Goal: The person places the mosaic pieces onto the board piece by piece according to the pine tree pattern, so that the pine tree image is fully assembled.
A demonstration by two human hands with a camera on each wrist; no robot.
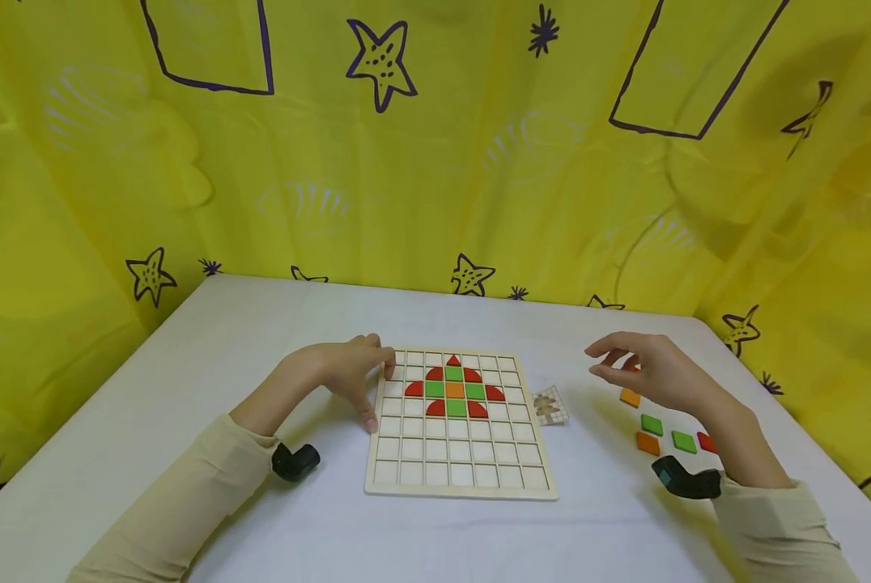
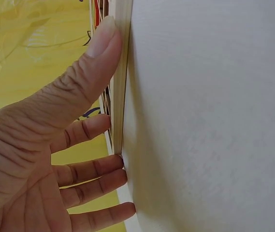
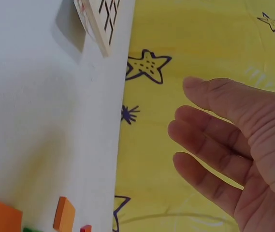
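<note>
Wrinkled yellow sheeting [image 1: 435, 162], printed with stars, stands behind a white table [image 1: 297, 555]. The wooden grid board [image 1: 437, 451] lies between both hands; the left wrist view reveals its edge, with the left hand [image 1: 348, 372] spread, thumb touching it. The right hand [image 1: 657, 368], loosely curved, holds nothing, as the right wrist view confirms. Only the head view shows the red-green-orange motif [image 1: 454, 390] whole, the patterned card [image 1: 550, 406] and flat, square loose tiles [image 1: 652, 424] near the right hand.

Head view high, fwd/down over tbl [image 1: 472, 534]; L/R wrist views v. close, facing hands [image 2: 26, 140] [image 3: 267, 145]; all share curtain [image 1: 435, 162].
</note>
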